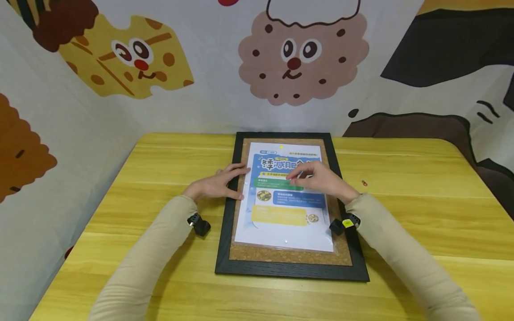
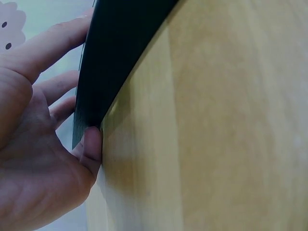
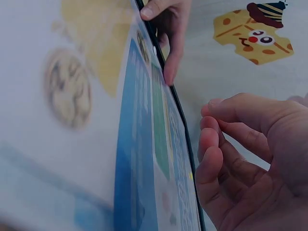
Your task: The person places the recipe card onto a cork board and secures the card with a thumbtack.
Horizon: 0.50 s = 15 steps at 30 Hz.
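Observation:
A printed sheet [image 1: 265, 236] in a clear cover lies on a cork board [image 1: 289, 256] with a black frame [image 1: 289, 269]. My left hand [image 1: 214, 183] rests on the frame's left side. Its thumb and some fingertips reach over onto the board, and in the left wrist view another finger touches the frame's outer side. Above the sheet's upper right part hovers my right hand [image 1: 315, 178], its fingers bent and the thumb close to the index fingertip [image 3: 207, 111]. Whether something small sits between those tips cannot be made out.
A yellow pin-like dot [image 1: 281, 147] marks the sheet's top, and a small white one [image 1: 286, 241] its bottom. The wooden table [image 1: 421, 178] bears a small reddish-brown spot [image 1: 364, 183] right of the board. Behind stands a cloth wall [image 1: 209, 107] with cartoon food.

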{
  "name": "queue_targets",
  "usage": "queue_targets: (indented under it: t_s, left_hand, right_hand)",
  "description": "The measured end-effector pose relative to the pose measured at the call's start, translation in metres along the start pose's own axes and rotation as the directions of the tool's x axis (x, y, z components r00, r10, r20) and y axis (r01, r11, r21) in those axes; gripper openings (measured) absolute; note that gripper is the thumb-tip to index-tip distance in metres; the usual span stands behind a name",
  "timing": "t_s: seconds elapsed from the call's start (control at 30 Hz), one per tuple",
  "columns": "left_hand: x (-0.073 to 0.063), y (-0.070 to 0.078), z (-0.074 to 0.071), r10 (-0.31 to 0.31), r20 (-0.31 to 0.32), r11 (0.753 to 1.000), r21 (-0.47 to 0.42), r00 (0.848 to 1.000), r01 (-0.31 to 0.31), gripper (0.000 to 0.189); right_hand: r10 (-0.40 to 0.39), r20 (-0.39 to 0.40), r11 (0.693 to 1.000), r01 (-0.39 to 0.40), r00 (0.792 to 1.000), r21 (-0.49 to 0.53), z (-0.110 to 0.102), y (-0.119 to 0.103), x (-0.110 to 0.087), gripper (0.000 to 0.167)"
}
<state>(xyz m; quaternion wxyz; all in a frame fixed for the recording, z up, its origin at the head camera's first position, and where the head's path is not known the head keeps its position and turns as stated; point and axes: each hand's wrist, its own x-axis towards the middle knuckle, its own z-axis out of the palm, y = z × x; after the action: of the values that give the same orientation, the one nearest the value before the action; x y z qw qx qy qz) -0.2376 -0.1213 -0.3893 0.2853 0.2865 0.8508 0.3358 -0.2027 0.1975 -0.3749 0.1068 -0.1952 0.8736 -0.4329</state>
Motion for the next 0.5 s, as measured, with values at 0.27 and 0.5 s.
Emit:
queue_targets:
  t_s: [0.27,0.5]
  left_hand:
    - [0.000,0.000,0.000,-0.003,-0.001,1.000,0.010,1.000,0.003,0.087]
    - [0.000,0.000,0.001,0.003,-0.003,1.000,0.017,1.000,-0.003,0.087]
  right_hand:
    - [-0.031,-0.030,0.999,0.031,0.999,-0.028,-0.017,0.012,-0.014,0.017]
    - [0.000,-0.035,1.000,-0.001,0.999,-0.020,-0.027,0.020,-0.029,0.017]
